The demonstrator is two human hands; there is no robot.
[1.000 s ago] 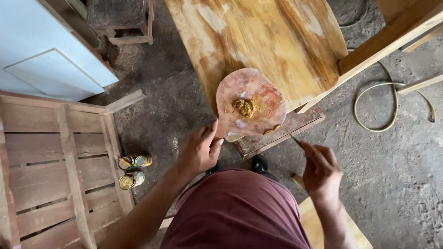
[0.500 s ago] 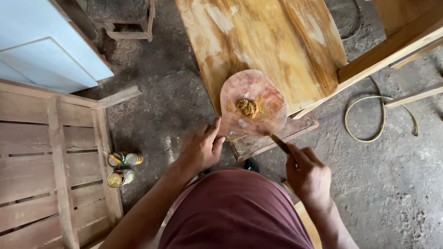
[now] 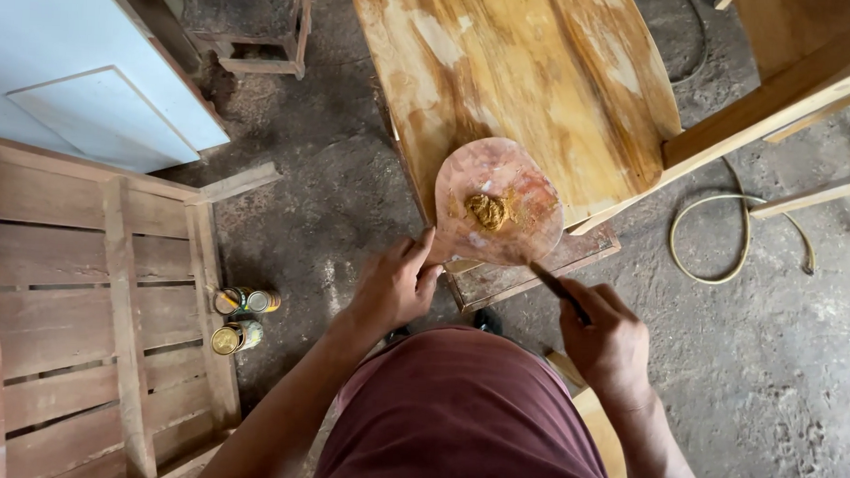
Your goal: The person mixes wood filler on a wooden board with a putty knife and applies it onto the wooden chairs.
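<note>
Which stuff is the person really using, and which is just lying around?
In use: round board in left hand; brown paste; thin tool in right hand.
Lying about: cans; hose; crate; stool.

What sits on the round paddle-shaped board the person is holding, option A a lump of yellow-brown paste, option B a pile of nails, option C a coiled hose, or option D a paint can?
A: a small lump of yellow-brown paste lies near the middle of the round pinkish board, which the left hand grips at its lower edge while the right hand holds a thin dark tool to its rim.
</note>
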